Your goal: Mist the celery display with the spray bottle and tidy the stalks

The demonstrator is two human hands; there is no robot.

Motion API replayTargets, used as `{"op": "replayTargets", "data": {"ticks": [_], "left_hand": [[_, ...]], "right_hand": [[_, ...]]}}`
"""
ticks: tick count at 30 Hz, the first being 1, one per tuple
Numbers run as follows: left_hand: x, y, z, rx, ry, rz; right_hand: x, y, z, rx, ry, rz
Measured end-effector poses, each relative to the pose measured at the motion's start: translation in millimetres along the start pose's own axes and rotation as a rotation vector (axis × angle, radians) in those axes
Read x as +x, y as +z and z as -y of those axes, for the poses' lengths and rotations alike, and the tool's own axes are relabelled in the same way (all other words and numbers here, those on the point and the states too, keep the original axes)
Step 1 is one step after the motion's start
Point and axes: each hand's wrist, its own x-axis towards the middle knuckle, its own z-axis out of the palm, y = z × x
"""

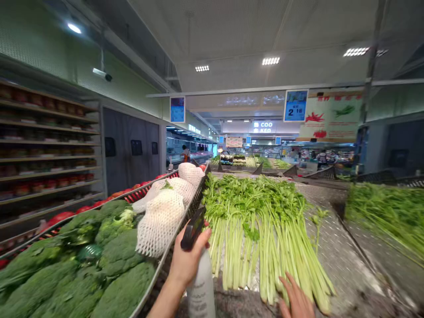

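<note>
My left hand (187,258) is wrapped around the neck of a spray bottle (202,287) with a black head and a pale body with dark print. It is held in front of the left part of a bed of celery (255,225), near the edge of the crate beside it. The celery lies with leaves at the back and pale stalks toward me. Low on the right, my right hand (296,299) is open, fingers stretched over the stalk ends. I cannot tell whether it touches them.
To the left, a black crate (162,265) holds broccoli (73,274) and white foam-netted produce (162,221). Red produce lies behind it. More greens (387,216) are on the right beside a textured display surface (344,247). Price screens (296,106) hang above.
</note>
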Motion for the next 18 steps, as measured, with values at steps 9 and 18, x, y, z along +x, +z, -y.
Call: {"op": "replayTargets", "data": {"ticks": [9,18], "left_hand": [[-1,-3.3,-5,0.02,0.033,-0.042],[6,1.8,1,-0.011,0.057,0.0]], "right_hand": [[3,-5,-7,0.003,0.04,-0.032],[13,-12,8,0.066,0.02,0.05]]}}
